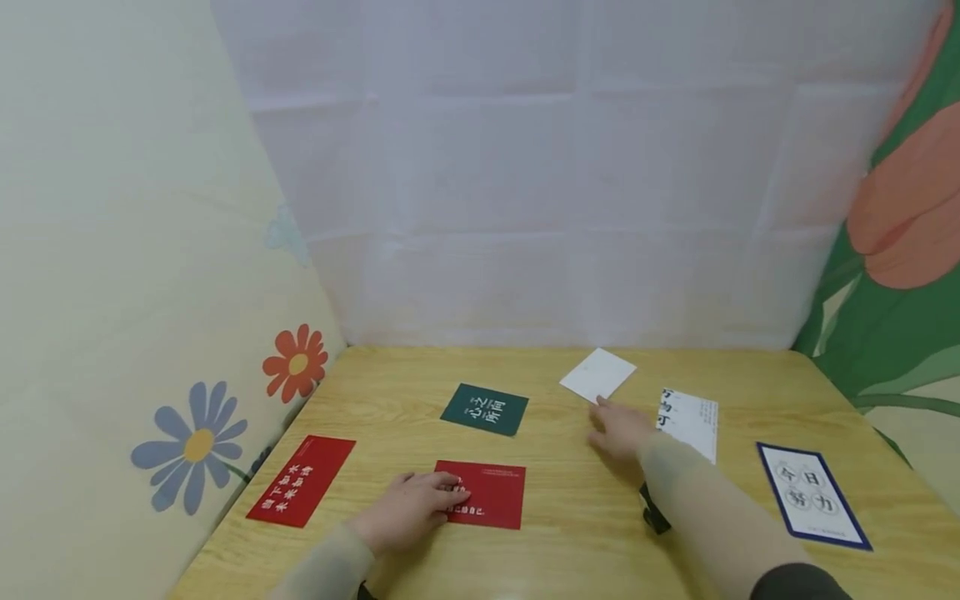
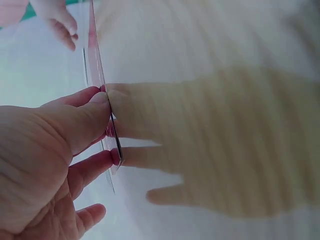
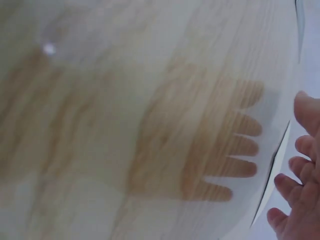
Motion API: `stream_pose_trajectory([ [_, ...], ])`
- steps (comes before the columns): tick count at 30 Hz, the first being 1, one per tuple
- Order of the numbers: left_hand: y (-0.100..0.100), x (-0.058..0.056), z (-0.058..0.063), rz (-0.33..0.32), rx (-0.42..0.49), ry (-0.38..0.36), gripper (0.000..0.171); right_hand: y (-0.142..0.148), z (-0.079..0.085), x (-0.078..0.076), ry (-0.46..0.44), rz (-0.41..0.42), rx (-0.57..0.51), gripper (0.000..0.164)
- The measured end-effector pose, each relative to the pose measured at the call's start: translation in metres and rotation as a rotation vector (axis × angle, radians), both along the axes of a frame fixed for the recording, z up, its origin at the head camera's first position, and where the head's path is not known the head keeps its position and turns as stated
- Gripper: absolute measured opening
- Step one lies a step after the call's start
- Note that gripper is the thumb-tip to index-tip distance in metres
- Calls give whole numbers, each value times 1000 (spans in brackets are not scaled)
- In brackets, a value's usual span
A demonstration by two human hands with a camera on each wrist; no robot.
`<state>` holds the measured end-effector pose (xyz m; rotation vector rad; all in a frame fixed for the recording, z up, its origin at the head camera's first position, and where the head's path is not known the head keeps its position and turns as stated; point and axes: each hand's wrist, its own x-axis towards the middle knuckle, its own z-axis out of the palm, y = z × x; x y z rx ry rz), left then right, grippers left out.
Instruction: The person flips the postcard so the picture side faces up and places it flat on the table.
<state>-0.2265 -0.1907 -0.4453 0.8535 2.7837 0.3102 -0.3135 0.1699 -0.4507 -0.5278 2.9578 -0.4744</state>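
Note:
A red card point(image 1: 487, 496) with white characters lies on the table. My left hand point(image 1: 412, 504) is over its left part; in the left wrist view the thumb and fingers point(image 2: 82, 122) meet at the card's thin edge point(image 2: 118, 142). At the back, a plain white card point(image 1: 598, 375) lies turned at an angle. My right hand point(image 1: 622, 429) reaches to its near corner, holding nothing. In the right wrist view the fingers point(image 3: 300, 187) are spread beside a card edge point(image 3: 270, 175). Whether a fingertip touches the white card, I cannot tell.
A second red card point(image 1: 302, 482) lies far left, a green card point(image 1: 486, 409) behind the left hand. The right forearm partly covers a white card with black characters point(image 1: 693, 421). A blue-bordered card point(image 1: 812, 494) lies far right. A white cloth point(image 1: 525, 208) hangs behind the table.

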Motion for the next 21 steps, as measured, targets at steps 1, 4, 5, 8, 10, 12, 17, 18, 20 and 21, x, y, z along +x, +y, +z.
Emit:
stream_pose_trajectory([
  [1,-3,0,0,9,2,1,46,0,-1,-2,-11,-9,0,58],
  [4,-11,-3,-2,35,3,4,45,0,-5,-8,-31,-27,14,59],
  [5,-13,-3,-2,44,3,5,45,0,-6,-10,-36,-28,18,60],
  [8,-19,-6,-3,63,0,12,44,-2,-4,-12,-59,-36,18,61],
  [10,-22,-7,-3,73,-3,17,44,-3,-2,-13,-80,-38,19,61],
  [12,-24,-8,-2,82,-5,19,43,-5,0,-13,-99,-44,19,59],
  [17,-32,-9,1,115,-8,17,47,-8,4,-12,-111,-43,45,57],
  [18,-33,-9,2,122,-8,17,47,-8,4,-12,-105,-32,53,56],
  [20,-36,-9,2,138,-9,14,47,-9,5,-10,-94,-11,73,56],
  [21,-37,-10,3,143,-7,12,47,-10,6,-9,-82,4,94,55],
])
